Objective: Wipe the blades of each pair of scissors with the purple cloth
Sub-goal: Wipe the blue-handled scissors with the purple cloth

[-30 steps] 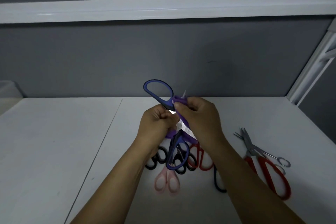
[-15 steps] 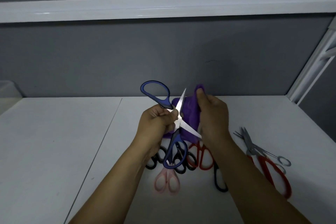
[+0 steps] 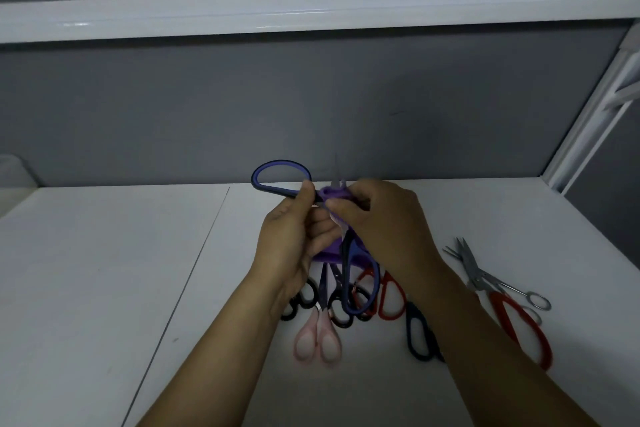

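Blue-handled steel scissors (image 3: 255, 180) are held above the white table (image 3: 104, 288), mid-scene. The left hand (image 3: 294, 239) grips the neck of the upper handle loop, fingers curled tight round it. The right hand (image 3: 384, 225) pinches the purple cloth (image 3: 332, 194), which is bunched over the blades, fingers closed on it. The upper loop points far-left and the second loop hangs toward the near side. Faint blade tips rise just past the cloth, pointing far and up. The rest of the blades is hidden, so their spread cannot be told. Pink-handled scissors (image 3: 318, 340) and other pairs lie on the table below, partly covered by the forearms.
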